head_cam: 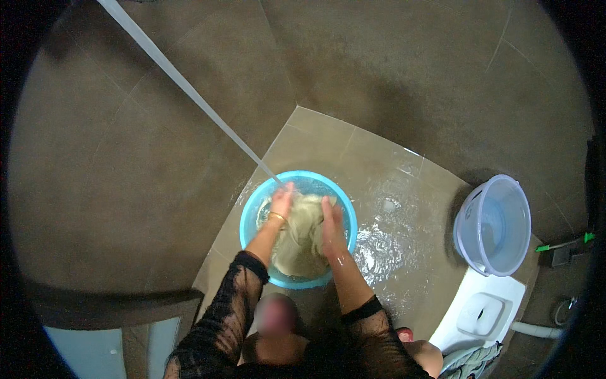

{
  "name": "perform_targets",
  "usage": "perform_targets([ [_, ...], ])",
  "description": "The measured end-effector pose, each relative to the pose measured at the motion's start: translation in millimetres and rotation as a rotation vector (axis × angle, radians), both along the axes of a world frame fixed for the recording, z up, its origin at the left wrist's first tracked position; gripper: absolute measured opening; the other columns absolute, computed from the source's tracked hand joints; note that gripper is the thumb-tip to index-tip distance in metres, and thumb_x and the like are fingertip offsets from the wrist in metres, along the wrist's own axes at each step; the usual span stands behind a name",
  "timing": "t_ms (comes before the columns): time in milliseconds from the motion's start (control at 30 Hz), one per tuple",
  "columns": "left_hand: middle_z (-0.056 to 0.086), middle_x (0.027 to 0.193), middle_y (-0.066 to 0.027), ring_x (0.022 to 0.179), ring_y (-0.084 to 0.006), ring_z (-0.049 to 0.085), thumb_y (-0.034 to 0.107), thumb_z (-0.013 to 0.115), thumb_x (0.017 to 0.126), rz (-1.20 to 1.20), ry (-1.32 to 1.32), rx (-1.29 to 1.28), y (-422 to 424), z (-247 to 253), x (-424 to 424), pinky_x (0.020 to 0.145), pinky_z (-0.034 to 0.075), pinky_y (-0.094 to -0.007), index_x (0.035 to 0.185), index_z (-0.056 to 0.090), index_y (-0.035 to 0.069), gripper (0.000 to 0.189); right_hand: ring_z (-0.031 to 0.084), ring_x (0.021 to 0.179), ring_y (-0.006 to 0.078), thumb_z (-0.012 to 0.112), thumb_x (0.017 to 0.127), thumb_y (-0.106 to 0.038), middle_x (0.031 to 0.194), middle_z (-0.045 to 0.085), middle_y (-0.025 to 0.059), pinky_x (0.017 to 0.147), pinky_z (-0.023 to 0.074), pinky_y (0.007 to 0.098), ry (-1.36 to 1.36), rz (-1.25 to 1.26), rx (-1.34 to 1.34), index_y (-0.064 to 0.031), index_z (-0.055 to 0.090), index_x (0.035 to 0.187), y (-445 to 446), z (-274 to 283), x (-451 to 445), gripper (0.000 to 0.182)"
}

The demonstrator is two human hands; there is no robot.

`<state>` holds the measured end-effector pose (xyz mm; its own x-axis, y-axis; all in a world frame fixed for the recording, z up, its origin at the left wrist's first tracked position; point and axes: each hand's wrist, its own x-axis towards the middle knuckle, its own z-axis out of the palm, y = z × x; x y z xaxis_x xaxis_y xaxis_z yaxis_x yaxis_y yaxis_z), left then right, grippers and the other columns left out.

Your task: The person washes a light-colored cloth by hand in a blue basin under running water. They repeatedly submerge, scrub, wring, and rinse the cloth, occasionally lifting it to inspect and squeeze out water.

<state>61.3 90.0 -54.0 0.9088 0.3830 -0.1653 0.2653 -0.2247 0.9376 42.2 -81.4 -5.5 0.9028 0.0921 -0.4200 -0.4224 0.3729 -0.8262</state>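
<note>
A blue-rimmed round plastic basin (351, 218) stands on the wet floor before me. In it a beige cloth (303, 220) lies bunched in water. At the basin's far left side is my left hand (282, 203), by the cloth's edge, where the stream of water (208, 111) comes down; a gold-coloured bangle (276, 216) circles that wrist. My right hand (333, 230) is against the cloth's right side, thumb up and palm facing inward. Both hands are blurred, and whether their fingers grip the cloth is unclear.
To the right stands a translucent pale-violet bucket (504, 227). Below it a white squat toilet pan (487, 312) is set in the floor, with a grey pipe (537, 330) beside it. Fabric (476, 362) sits at the lower right. Water ripples across the floor tiles (393, 241). Brown tiled walls (142, 189) enclose the floor.
</note>
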Motion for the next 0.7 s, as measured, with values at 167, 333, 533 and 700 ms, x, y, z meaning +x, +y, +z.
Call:
perform_targets([
  [167, 0.052, 0.121, -0.0195, 0.11, -0.0267, 0.051, 0.036, 0.055, 0.089, -0.215, -0.192, 0.826, 1.9, -41.2, -53.2, 0.099, 0.036, -0.0381, 0.127, 0.045, 0.003, 0.052, 0.053, 0.105, 0.0339, 0.063, 0.081, -0.034, 0.12, 0.049, 0.0239, 0.086, 0.0443, 0.0414, -0.495, 0.303, -1.084, -0.0114, 0.042, 0.133, -8.1, -3.8, 3.4, 0.06],
  [333, 0.05, 0.126, -0.0201, 0.121, -0.0333, 0.044, 0.033, 0.056, 0.087, -0.895, 0.159, 1.093, -6.7, -26.0, -54.2, 0.104, 0.028, -0.0477, 0.131, 0.046, 0.01, 0.051, 0.053, 0.107, 0.0347, 0.059, 0.083, -0.027, 0.124, 0.05, 0.0215, 0.085, 0.0447, 0.0445, -0.465, 0.535, -1.125, -0.0098, 0.049, 0.128, 19.4, -92.4, -26.0, 0.049],
  [533, 0.055, 0.124, -0.0147, 0.113, -0.0301, 0.053, 0.019, 0.068, 0.08, -0.198, 0.019, 0.248, -2.6, -8.6, -35.9, 0.097, 0.041, -0.0364, 0.124, 0.053, 0.009, 0.048, 0.057, 0.103, 0.0273, 0.056, 0.089, -0.034, 0.117, 0.059, 0.0122, 0.09, 0.0439, 0.0412, 0.086, 0.069, -0.13, -0.0072, 0.048, 0.129, 5.3, -160.0, -5.6, 0.049],
  [700, 0.06, 0.115, -0.0096, 0.104, -0.0296, 0.057, 0.031, 0.067, 0.08, -0.714, -0.138, 0.476, -88.8, 37.2, -83.8, 0.087, 0.047, -0.0389, 0.109, 0.063, 0.013, 0.034, 0.052, 0.108, 0.0257, 0.036, 0.097, -0.044, 0.122, 0.055, 0.0075, 0.094, 0.0422, 0.0394, 0.356, 0.294, 0.794, -0.0075, 0.051, 0.126, -26.5, -27.5, -8.7, 0.048],
])
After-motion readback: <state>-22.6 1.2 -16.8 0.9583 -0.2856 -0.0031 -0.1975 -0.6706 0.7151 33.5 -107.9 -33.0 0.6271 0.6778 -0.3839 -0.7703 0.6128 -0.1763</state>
